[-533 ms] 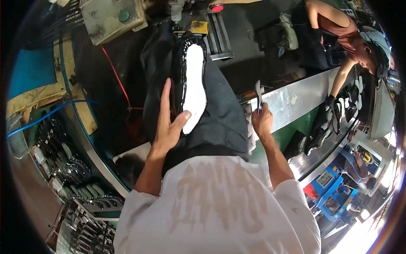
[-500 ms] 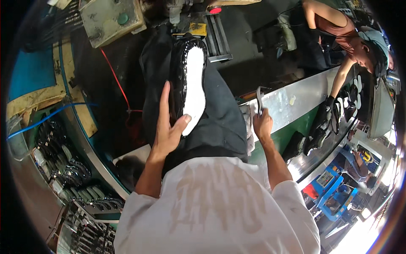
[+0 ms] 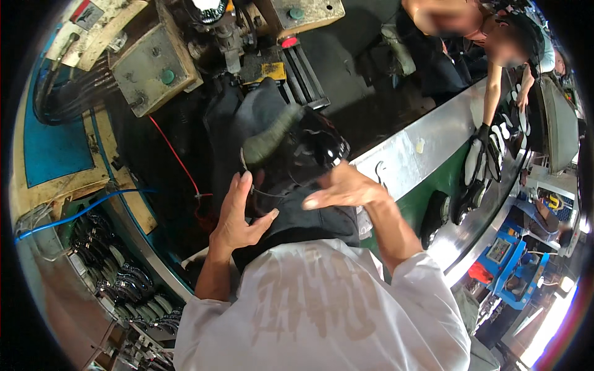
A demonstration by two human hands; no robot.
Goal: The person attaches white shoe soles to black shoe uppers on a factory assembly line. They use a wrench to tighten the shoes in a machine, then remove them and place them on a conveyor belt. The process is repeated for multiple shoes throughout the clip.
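A glossy black shoe (image 3: 318, 145) with a grey-green last (image 3: 269, 141) in it is tilted above my lap, smeared by motion. My left hand (image 3: 238, 219) is beside its near left edge, thumb and forefinger spread wide apart; the fingertip lies close to the rim. At the toe end is my right hand (image 3: 349, 188), thumb stretched toward the left. Its other fingers are blurred and partly hidden by the shoe, so its grip is unclear. A dark hooked hand tool (image 3: 380, 174) rests by the metal bench edge, just right of my right hand.
Machine boxes with green buttons (image 3: 151, 77) stand ahead on the left. Several black shoes on lasts (image 3: 117, 272) fill a rack at left. On the right runs a metal bench (image 3: 408, 151), where another person's gloved hand (image 3: 482, 133) touches shoes. A blue hose (image 3: 86, 213) crosses the left.
The shoe has turned over from its white sole to the last side and swung toward the right. My right hand has let go of the hooked tool and come to the shoe. My left fingers have spread.
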